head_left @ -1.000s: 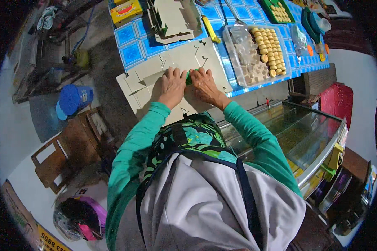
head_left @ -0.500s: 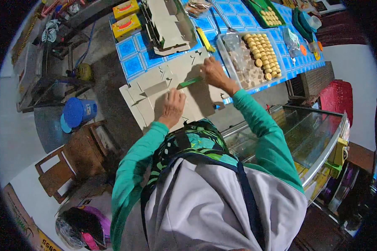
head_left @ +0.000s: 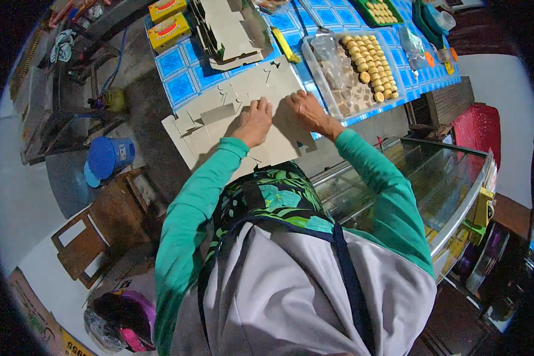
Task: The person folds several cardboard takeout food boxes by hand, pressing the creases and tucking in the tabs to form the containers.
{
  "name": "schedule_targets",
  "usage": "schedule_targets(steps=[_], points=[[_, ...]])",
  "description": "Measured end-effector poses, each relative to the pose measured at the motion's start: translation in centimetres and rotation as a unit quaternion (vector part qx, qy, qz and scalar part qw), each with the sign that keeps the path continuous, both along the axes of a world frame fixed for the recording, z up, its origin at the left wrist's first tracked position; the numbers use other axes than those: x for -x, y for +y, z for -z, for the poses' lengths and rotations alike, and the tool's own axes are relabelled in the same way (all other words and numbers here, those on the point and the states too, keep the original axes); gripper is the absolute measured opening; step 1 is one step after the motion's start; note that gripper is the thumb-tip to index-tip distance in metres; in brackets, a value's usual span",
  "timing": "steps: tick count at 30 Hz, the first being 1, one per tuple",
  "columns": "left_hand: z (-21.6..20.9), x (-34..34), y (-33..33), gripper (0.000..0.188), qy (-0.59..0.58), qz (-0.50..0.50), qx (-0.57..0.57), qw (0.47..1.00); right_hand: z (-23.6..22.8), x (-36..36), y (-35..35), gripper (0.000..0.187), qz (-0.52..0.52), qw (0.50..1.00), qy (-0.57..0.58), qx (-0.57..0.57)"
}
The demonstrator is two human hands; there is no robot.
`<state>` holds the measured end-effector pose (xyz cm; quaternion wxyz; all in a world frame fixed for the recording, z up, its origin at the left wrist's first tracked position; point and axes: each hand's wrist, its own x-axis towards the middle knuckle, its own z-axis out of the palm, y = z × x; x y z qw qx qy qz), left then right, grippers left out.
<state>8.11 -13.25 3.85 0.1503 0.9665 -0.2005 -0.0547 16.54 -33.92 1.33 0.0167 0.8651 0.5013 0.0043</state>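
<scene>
A flat, pale cardboard box blank [head_left: 283,148] with cut slots and fold lines lies over the near edge of the table, in front of my apron. My left hand [head_left: 255,123] rests on the middle of it, fingers bent and pressed together on the card. Just to the right, my right hand [head_left: 312,114] curls its fingers at the blank's right part, close to a clear plastic tray [head_left: 345,113]. Rows of small round golden pastries [head_left: 371,65] fill the tray's right side. What lies under my fingertips is hidden.
Folded cardboard boxes [head_left: 234,35] stand at the back, beside yellow cartons [head_left: 169,32] and a yellow cutter-like tool [head_left: 285,44]. A green tray [head_left: 369,18] of pastries sits farther back. At right is a glass display case [head_left: 397,178]; a blue bucket [head_left: 110,157] stands left.
My left hand has moved right and up the blank, nearer my right hand. My right hand has shifted slightly down and right. The green strip between them no longer shows.
</scene>
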Motion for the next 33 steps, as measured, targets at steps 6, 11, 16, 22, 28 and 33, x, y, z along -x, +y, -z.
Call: schedule_targets(steps=[6,11,16,22,28,33], points=[[-0.1,0.1,-0.3,0.055,-0.003,0.003,-0.041,0.999,0.2,3.2,0.9,0.051,0.083,0.996,-0.016,0.019],[-0.9,0.1,-0.1,0.066,0.036,-0.002,-0.022,0.999,-2.3,5.7,2.0,0.048,0.141,0.988,-0.055,0.009],[-0.8,-0.8,0.0,0.070,0.075,-0.001,-0.013,0.997,-2.1,4.3,1.8,0.050,0.161,0.985,0.036,-0.048],[-0.6,-1.9,1.3,0.069,-0.121,-0.116,0.141,0.976,-1.2,3.5,-2.4,0.039,0.284,0.881,0.155,-0.347],[1.5,-2.5,1.1,0.047,-0.116,-0.118,0.095,0.982,-0.2,10.0,-4.0,0.031,0.489,0.628,0.172,-0.580],[-1.7,-4.3,2.9,0.030,-0.053,-0.083,0.272,0.957,0.6,14.1,-5.2,0.025,0.591,0.342,0.303,-0.664]])
